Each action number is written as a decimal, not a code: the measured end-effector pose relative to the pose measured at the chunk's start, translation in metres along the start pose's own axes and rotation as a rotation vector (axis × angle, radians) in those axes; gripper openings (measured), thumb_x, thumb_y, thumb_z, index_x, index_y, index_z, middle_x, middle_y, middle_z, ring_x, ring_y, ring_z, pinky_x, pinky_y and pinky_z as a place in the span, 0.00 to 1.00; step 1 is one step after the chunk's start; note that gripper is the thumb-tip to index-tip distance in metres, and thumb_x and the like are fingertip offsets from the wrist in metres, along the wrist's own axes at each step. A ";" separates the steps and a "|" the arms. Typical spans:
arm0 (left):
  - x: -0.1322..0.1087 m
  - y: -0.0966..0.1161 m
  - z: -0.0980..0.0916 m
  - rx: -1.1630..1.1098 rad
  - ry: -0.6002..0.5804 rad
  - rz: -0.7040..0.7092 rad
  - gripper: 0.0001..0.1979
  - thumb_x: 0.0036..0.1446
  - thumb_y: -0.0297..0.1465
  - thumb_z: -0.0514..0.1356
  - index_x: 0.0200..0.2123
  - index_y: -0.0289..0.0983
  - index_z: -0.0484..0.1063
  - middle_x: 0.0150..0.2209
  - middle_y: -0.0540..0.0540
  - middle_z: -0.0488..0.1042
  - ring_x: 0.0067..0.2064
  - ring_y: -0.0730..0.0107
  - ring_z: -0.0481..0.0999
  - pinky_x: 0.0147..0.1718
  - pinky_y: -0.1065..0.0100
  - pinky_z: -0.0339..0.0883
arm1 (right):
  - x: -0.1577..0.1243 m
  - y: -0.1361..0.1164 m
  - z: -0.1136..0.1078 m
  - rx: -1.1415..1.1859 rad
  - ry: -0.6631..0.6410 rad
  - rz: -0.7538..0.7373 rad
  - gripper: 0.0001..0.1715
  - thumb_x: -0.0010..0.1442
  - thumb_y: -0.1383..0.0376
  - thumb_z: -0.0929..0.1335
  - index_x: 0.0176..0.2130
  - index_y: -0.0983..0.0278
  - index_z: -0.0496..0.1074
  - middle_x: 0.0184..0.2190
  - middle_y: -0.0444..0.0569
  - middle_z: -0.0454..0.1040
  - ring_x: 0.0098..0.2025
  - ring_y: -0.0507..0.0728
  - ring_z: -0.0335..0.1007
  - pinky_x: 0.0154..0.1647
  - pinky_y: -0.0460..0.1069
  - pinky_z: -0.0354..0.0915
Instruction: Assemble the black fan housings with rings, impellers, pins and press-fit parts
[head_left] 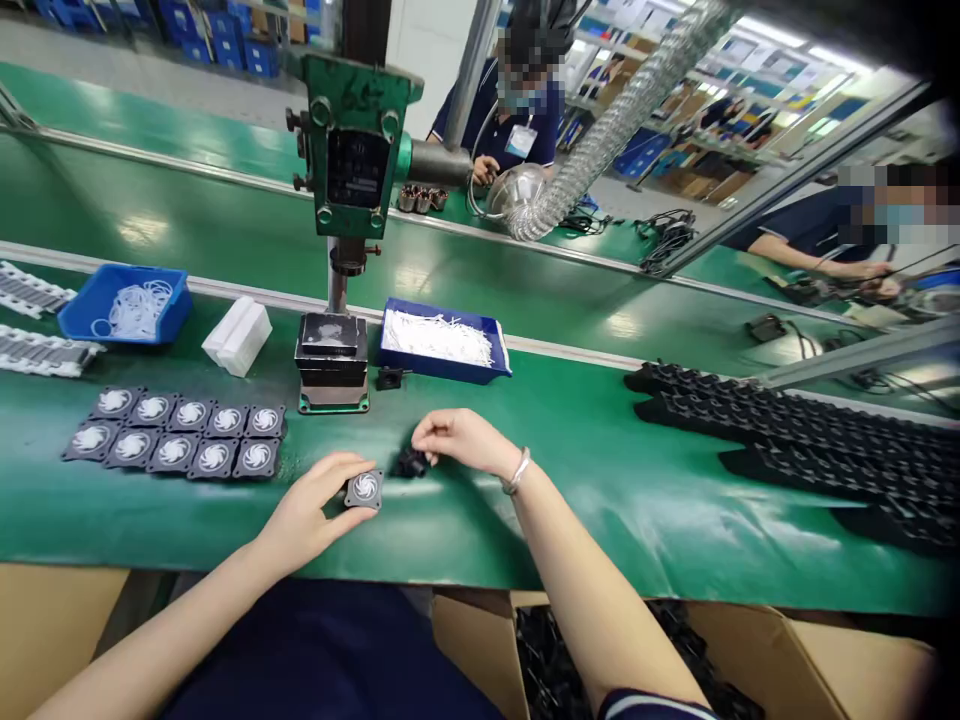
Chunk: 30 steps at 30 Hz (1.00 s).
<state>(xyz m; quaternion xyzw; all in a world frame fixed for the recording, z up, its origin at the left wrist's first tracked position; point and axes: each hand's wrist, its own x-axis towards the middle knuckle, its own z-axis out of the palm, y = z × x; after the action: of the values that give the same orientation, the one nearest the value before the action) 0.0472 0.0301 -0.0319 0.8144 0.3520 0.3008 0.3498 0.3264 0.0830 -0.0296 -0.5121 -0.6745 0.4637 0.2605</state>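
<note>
- Your left hand (pixel 304 512) is clamped, thumb against fingers, on a square black plastic unit with a white swirl face (pixel 365 488), just above the green surface (pixel 585 440), near its front edge.
- Your right hand (pixel 463 440) has its fingertips drawn together at a cluster of small black parts (pixel 409 463); cannot tell whether one is gripped.
- Laid out: ten like units in two rows of five (pixel 174 452), left of you. They look done to this stage (judgement).
- Left, apparently: the held unit, plus long rows of black plastic pieces (pixel 810 440) at right; their link to the units is unclear.
- Writing: digits resembling "65" on the green metal press head (pixel 360 95); its dark plate (pixel 358 168) is illegible. Co-worker's white badge (pixel 521 140): unreadable. No brand legible.
</note>
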 end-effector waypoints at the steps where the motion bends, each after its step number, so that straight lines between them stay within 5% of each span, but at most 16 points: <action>1: -0.001 0.000 0.001 -0.010 0.004 -0.008 0.18 0.63 0.34 0.60 0.56 0.40 0.69 0.52 0.40 0.74 0.54 0.59 0.74 0.55 0.57 0.70 | -0.004 -0.001 0.003 0.011 -0.046 0.018 0.18 0.56 0.51 0.71 0.32 0.65 0.75 0.22 0.43 0.74 0.21 0.51 0.71 0.24 0.46 0.70; 4: -0.004 0.000 0.003 -0.028 0.004 -0.030 0.19 0.63 0.35 0.61 0.56 0.40 0.69 0.53 0.40 0.74 0.55 0.58 0.74 0.56 0.56 0.70 | -0.018 -0.004 0.012 0.016 -0.016 0.055 0.19 0.60 0.52 0.69 0.41 0.65 0.75 0.30 0.46 0.75 0.23 0.49 0.70 0.25 0.46 0.68; 11: -0.006 -0.003 0.007 -0.162 0.007 -0.111 0.27 0.60 0.35 0.64 0.61 0.42 0.63 0.51 0.43 0.77 0.54 0.60 0.76 0.55 0.56 0.72 | -0.046 -0.006 0.054 -0.207 0.311 -0.083 0.24 0.57 0.54 0.73 0.51 0.59 0.70 0.53 0.56 0.68 0.53 0.61 0.66 0.47 0.56 0.70; 16: -0.007 -0.005 0.011 -0.228 0.001 -0.199 0.32 0.58 0.34 0.67 0.63 0.43 0.60 0.51 0.44 0.77 0.53 0.62 0.77 0.55 0.58 0.71 | -0.038 -0.001 0.070 -0.258 0.412 -0.139 0.08 0.61 0.58 0.71 0.40 0.59 0.73 0.48 0.53 0.72 0.53 0.63 0.67 0.56 0.62 0.63; 22: -0.007 -0.006 0.012 -0.221 -0.006 -0.182 0.33 0.57 0.34 0.67 0.63 0.42 0.59 0.51 0.44 0.77 0.52 0.62 0.77 0.56 0.58 0.70 | -0.051 -0.038 0.054 -0.129 0.397 -0.205 0.07 0.60 0.59 0.73 0.39 0.56 0.73 0.44 0.49 0.74 0.51 0.60 0.70 0.55 0.60 0.66; 26: -0.008 -0.009 0.013 -0.219 0.018 -0.153 0.29 0.59 0.34 0.65 0.62 0.41 0.61 0.50 0.42 0.76 0.51 0.61 0.78 0.55 0.58 0.71 | -0.055 -0.066 0.068 -0.062 0.274 -0.338 0.09 0.58 0.62 0.74 0.40 0.55 0.73 0.42 0.47 0.75 0.51 0.59 0.70 0.52 0.58 0.68; 30: -0.008 -0.010 0.012 -0.193 0.016 -0.138 0.29 0.60 0.33 0.64 0.62 0.41 0.60 0.52 0.41 0.75 0.51 0.62 0.78 0.54 0.59 0.72 | -0.049 -0.067 0.082 -0.091 0.274 -0.390 0.09 0.59 0.64 0.73 0.40 0.56 0.72 0.41 0.48 0.75 0.50 0.58 0.69 0.51 0.58 0.69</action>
<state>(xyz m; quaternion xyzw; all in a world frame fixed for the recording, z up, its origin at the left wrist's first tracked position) 0.0481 0.0241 -0.0484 0.7483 0.3793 0.3149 0.4439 0.2451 0.0051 0.0008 -0.4413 -0.7393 0.2999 0.4107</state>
